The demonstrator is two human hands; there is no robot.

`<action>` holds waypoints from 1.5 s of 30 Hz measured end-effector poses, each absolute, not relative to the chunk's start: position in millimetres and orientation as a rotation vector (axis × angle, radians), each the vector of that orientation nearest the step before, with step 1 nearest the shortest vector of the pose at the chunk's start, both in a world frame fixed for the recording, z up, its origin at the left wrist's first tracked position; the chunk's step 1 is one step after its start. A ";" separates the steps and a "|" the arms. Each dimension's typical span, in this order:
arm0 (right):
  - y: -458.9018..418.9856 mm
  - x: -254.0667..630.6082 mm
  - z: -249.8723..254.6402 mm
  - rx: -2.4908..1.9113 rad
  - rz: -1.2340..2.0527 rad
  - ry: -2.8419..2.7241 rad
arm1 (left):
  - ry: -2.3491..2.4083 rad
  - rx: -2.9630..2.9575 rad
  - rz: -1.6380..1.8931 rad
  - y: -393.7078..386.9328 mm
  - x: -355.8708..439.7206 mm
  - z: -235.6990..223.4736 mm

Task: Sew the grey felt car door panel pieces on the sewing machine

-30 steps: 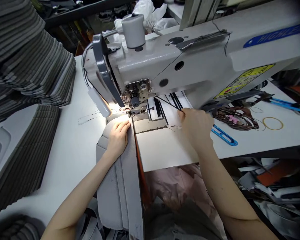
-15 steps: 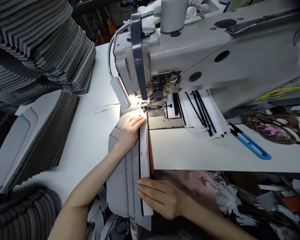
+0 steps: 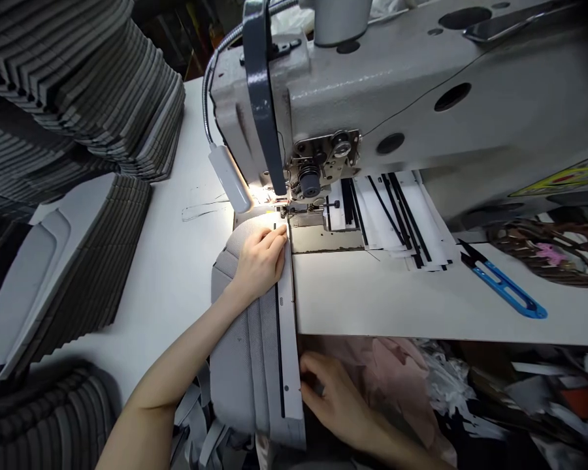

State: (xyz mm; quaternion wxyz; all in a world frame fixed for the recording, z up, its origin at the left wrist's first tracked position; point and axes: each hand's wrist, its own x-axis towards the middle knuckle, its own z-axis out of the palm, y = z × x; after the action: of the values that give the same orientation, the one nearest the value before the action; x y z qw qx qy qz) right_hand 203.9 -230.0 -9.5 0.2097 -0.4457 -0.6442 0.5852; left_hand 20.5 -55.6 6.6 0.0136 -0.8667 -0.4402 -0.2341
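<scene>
My left hand (image 3: 259, 261) lies on a grey padded fabric panel (image 3: 232, 372), its fingers together and pressing a white strip with a black line (image 3: 287, 326) near the presser foot (image 3: 283, 212). The strip runs lengthwise along the panel's right edge. Lower down, my right hand (image 3: 336, 398) is curled at that same edge, thumb and forefinger meeting the border of panel and strip; some of its fingertips are hidden. The sewing machine (image 3: 396, 85) stands over the panel's far end, with its lamp (image 3: 230, 179) lighting the needle area.
More white strips with black lines (image 3: 392, 222) lie under the machine arm. Blue thread snips (image 3: 504, 284) and a brown hair clip (image 3: 549, 251) rest on the right of the table (image 3: 347, 300). Tall stacks of grey panels (image 3: 93, 98) stand at left. Scraps fill the lower right.
My right hand took a strip from under the machine arm and laid it along the panel. It has since gone from flat on the strip to curled at its edge. My left hand stays near the needle.
</scene>
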 end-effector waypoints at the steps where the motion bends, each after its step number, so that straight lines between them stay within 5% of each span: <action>1: -228.0 204.4 -11.5 -1.192 1.805 -1.638 | -1.371 -2.697 -0.703 -55.9 21.6 7.4; 4: -225.2 205.9 -19.0 -1.206 1.981 -1.420 | -1.355 -2.694 -0.649 -55.3 23.3 8.6; 21: -222.6 199.2 -26.7 -1.109 1.069 -1.849 | -1.436 -2.744 -0.700 -40.8 19.3 6.7; 30: -222.4 198.8 -24.9 -1.158 1.013 -1.902 | -1.359 -2.758 -0.773 -135.7 20.7 10.4; 45: -191.1 194.6 -2.6 -1.301 1.123 -2.014 | -1.380 -2.743 -0.778 -111.2 17.3 8.1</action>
State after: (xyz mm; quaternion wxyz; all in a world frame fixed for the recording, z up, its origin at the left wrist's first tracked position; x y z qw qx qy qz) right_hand 194.6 -191.1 -2.6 0.2443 -0.4764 -0.7377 0.4114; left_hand 17.3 -111.2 8.1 -0.0132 -0.8659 -0.4357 -0.2454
